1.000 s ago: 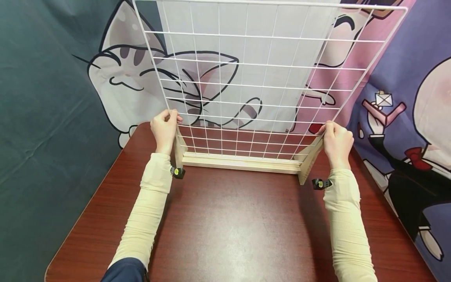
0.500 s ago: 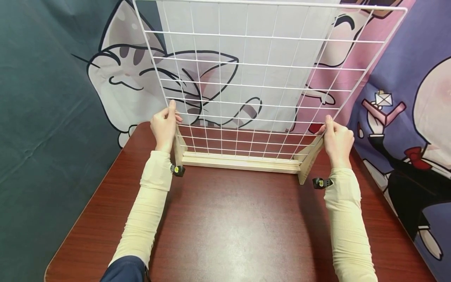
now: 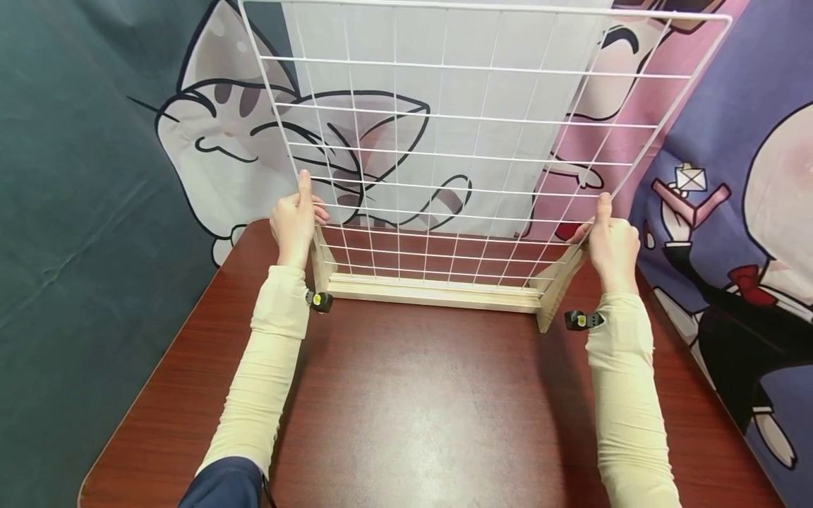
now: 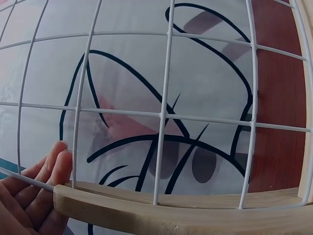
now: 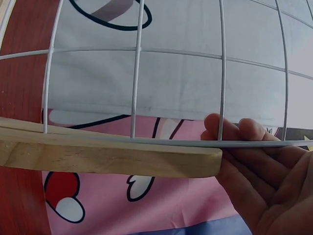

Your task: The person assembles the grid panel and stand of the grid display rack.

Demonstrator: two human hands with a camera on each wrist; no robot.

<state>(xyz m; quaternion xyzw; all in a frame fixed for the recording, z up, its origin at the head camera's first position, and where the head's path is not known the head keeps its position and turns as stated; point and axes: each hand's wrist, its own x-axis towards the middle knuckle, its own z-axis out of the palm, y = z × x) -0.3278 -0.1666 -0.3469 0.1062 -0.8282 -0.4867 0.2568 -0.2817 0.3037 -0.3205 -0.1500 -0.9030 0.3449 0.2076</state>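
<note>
A white wire grid panel (image 3: 444, 152) stands upright in a pale wooden stand (image 3: 432, 293), its lower side edges against the stand's uprights. My left hand (image 3: 295, 224) holds the panel's left edge rod just above the left upright (image 4: 146, 215); its thumb points up along the rod and the fingers reach behind. On the opposite side, my right hand (image 3: 612, 247) grips the right edge rod at the top of the right upright (image 5: 117, 157). Its thumb also points upward, and its fingertips (image 5: 249, 129) show behind the wires in the right wrist view.
The stand rests toward the back of a reddish-brown table (image 3: 413, 395). Behind it hangs a cloth backdrop with a cartoon cat (image 3: 235, 141) and other printed figures. A dark green curtain (image 3: 76, 212) covers the left side.
Both thumbs have straightened and now point up along the edge rods. My right hand has shifted slightly, while the grid and stand stay nearly in place.
</note>
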